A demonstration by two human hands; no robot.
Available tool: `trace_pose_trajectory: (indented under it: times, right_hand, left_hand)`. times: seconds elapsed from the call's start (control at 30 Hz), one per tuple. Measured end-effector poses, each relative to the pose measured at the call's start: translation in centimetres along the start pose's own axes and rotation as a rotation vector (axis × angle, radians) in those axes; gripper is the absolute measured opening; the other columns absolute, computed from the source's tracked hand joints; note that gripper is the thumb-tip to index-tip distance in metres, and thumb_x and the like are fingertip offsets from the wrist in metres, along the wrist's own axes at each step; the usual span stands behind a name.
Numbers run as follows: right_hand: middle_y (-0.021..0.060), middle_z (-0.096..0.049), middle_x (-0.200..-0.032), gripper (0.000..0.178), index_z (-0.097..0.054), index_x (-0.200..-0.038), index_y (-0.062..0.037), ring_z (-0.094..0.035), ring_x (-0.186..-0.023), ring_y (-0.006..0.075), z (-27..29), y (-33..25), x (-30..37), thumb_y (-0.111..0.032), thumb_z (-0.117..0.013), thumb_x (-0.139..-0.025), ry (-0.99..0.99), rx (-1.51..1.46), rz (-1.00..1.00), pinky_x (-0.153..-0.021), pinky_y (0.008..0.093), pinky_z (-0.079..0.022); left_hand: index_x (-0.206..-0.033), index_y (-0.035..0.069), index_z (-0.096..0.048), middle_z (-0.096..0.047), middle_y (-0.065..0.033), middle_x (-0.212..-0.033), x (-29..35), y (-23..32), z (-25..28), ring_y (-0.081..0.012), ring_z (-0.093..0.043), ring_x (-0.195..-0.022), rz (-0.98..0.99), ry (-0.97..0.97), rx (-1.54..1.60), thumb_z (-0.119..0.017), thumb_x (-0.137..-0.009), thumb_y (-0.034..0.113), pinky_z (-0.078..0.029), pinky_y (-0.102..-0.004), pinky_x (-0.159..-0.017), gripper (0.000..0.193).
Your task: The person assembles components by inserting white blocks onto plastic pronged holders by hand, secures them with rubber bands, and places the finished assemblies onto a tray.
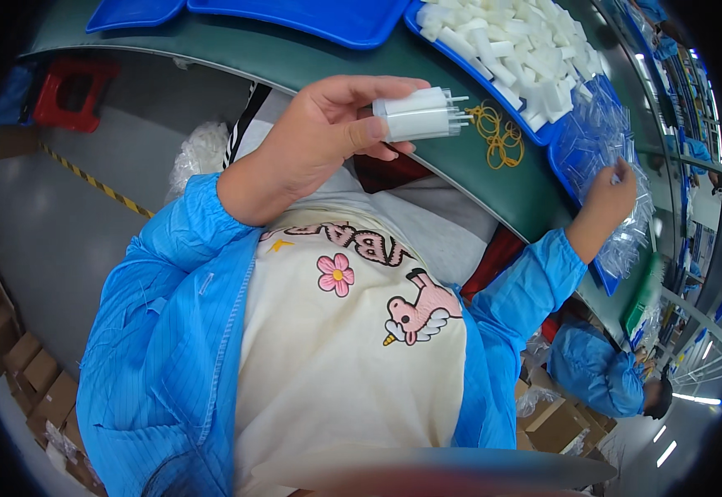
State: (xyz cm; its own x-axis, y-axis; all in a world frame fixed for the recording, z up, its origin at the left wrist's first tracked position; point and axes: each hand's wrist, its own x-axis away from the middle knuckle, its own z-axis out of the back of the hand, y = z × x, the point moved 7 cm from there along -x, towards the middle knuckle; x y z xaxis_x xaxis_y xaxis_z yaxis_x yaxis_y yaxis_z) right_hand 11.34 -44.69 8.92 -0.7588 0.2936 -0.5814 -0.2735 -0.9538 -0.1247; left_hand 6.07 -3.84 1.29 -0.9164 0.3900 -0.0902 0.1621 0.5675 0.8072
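Our green counter (pixel 295 54) curves. Our left hand (pixel 324 116) holds one gathered white bundle (pixel 419 113) near loose yellow bands (pixel 503 142). Our right hand (pixel 611 197) is at the clear tubes (pixel 593 124); we can't tell its grip. Lots of white pieces (pixel 518 50) are left.

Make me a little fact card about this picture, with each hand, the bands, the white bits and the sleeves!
Left hand: holds a bundle of white and clear pieces
Right hand: at the heap of clear plastic pieces; grip unclear
Yellow bands: loose on the green table
White pieces: heaped in a blue tray
Sleeves: blue
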Motion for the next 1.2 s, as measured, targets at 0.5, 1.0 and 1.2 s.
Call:
trace_pose_trajectory:
  times: [0.5,1.0,1.2]
  right_hand:
    - [0.0167,-0.067,-0.09,0.018,-0.061,-0.107,0.0045,-0.066,-0.068,0.0186,2.3,-12.0,10.6,-0.01,-0.058,-0.096,-0.359,-1.664,-0.223,-0.053,0.0228,-0.048]
    - [0.0069,-0.061,-0.069,0.015,-0.063,-0.096,0.0025,-0.051,-0.049,0.0089,2.0,-15.6,13.9,-0.012,-0.061,-0.095,-0.623,-1.717,-0.37,-0.044,0.0195,-0.038]
    - [0.0061,-0.062,-0.071,0.013,-0.063,-0.095,0.0027,-0.054,-0.054,0.0077,2.1,-16.0,14.3,-0.01,-0.063,-0.093,-0.668,-1.664,-0.362,-0.046,0.0186,-0.04]
  left_hand:
    - [-0.124,0.006,-0.06,-0.05,-0.0211,-0.138,0.3,0.1,-0.5,-0.0273,-0.063,-0.107,-0.04,-0.108,0.009,-0.075,-0.083,0.015,-0.056,-0.0349,-0.085,0.044]
    - [-0.116,0.004,-0.066,-0.051,-0.0244,-0.136,0.9,0.8,-1.8,-0.0336,-0.053,-0.126,-0.043,-0.209,-0.252,-0.074,-0.079,0.003,-0.047,-0.0433,-0.103,0.038]
    - [-0.114,0.005,-0.067,-0.052,-0.0242,-0.135,0.9,0.7,-1.7,-0.033,-0.055,-0.124,-0.042,-0.198,-0.266,-0.074,-0.078,0.002,-0.047,-0.0424,-0.103,0.037]
